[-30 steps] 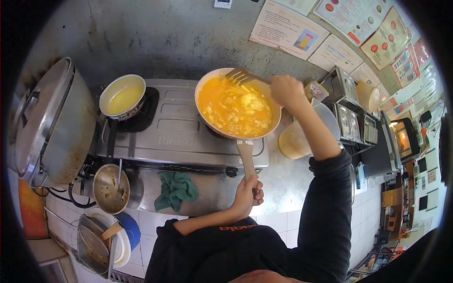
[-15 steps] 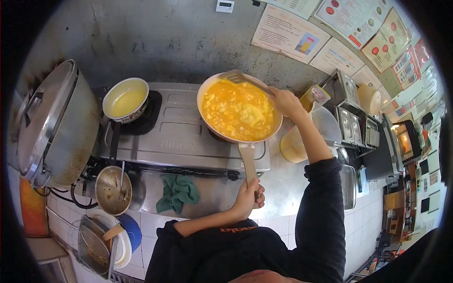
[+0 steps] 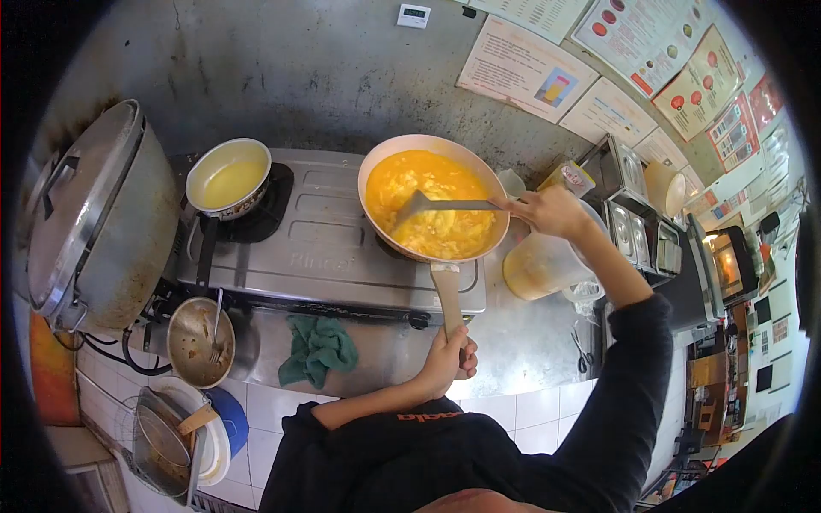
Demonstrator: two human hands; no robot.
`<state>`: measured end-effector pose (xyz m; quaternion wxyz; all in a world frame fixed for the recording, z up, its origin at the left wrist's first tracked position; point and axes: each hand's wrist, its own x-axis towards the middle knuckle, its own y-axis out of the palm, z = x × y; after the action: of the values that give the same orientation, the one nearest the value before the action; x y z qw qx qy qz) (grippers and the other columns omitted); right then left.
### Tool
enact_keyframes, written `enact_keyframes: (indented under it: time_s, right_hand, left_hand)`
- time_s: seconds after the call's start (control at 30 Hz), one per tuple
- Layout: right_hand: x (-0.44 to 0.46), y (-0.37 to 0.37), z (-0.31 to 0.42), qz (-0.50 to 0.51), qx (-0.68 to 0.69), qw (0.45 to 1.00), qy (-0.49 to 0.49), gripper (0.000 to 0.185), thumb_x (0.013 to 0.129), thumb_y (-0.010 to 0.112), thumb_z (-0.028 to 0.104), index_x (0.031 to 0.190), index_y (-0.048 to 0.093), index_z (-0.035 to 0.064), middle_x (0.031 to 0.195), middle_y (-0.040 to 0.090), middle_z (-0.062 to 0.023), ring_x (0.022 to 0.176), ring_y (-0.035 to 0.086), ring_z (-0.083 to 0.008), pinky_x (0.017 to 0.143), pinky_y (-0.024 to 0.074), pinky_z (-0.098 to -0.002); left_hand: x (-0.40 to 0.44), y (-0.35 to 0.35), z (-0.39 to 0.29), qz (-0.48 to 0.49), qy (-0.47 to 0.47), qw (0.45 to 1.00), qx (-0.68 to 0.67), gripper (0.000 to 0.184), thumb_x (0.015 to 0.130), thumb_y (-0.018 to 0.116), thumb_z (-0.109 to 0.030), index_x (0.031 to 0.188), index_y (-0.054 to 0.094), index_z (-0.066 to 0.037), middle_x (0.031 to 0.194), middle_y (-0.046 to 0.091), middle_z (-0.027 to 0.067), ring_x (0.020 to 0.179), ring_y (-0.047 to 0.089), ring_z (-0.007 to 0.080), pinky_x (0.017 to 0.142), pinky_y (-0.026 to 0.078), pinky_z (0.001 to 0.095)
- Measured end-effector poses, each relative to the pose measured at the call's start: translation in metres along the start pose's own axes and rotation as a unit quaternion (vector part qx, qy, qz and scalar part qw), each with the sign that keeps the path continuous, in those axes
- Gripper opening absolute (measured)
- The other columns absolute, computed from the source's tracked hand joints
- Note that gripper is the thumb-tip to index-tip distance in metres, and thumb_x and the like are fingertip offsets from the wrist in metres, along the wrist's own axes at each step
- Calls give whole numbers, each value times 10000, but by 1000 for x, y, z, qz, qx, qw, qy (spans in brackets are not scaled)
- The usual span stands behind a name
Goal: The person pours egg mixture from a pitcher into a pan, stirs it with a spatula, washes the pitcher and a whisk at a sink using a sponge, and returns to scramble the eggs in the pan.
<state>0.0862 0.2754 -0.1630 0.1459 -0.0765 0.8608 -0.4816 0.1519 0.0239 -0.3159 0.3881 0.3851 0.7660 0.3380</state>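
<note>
A frying pan [image 3: 376,158] sits on the right side of the gas stove, full of partly set, runny beaten egg [image 3: 445,235]. My left hand [image 3: 446,359] is wrapped round the pan's beige handle [image 3: 447,299]. In my right hand [image 3: 556,211] is a grey spatula [image 3: 462,205], held from the right over the pan. Its blade dips into the egg near the middle, so the blade's lower edge is partly hidden. A plastic jug [image 3: 539,261] with yellow liquid stands just below my right hand.
On the left burner is a small pot [image 3: 227,175] with yellow liquid, beside a large lidded pot [image 3: 103,222]. A green cloth [image 3: 316,350], a bowl with a fork [image 3: 198,342] and scissors [image 3: 581,350] lie along the front. Metal containers [image 3: 629,231] stand right.
My right hand has moved right and down, and the spatula's blade has swept from the pan's far rim to the middle of the egg. My left hand stays on the handle.
</note>
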Motion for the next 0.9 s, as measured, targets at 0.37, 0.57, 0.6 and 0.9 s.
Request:
enact_keyframes:
  time_s: [0.37, 0.57, 0.6, 0.9]
  right_hand:
    - [-25, -141, 5, 90, 146, 972, 158, 298, 750, 551, 172, 1041, 590, 224, 709, 612, -76, 728, 578, -257, 673, 442, -372]
    - [-39, -140, 44, 134, 173, 968, 123, 274, 765, 527, 160, 1031, 592, 164, 720, 610, -60, 694, 591, -250, 646, 460, -359]
    - [-41, -138, 55, 136, 106, 976, 135, 247, 774, 511, 154, 1004, 599, 153, 697, 603, -59, 670, 594, -236, 607, 465, -346]
    - [-26, -39, 48, 66, -109, 970, 209, 243, 805, 486, 194, 1031, 573, 172, 655, 545, -37, 593, 580, -152, 451, 442, -262]
  left_hand:
    - [-1, 0, 3, 1, 17, 999, -45, 169, 884, 411, -250, 956, 364, -104, 673, 409, 16, 483, 391, 110, 438, 355, 269]
    - [1, -3, 9, -6, 22, 997, -71, 155, 882, 421, -240, 945, 360, -112, 692, 404, 22, 461, 392, 107, 403, 353, 264]
    - [1, -2, 9, -7, 21, 997, -73, 155, 882, 421, -240, 945, 360, -112, 692, 404, 22, 461, 392, 107, 403, 353, 264]
    - [0, -1, 8, -17, 27, 997, -76, 190, 880, 430, -278, 947, 368, -112, 704, 411, 15, 461, 392, 98, 398, 347, 256]
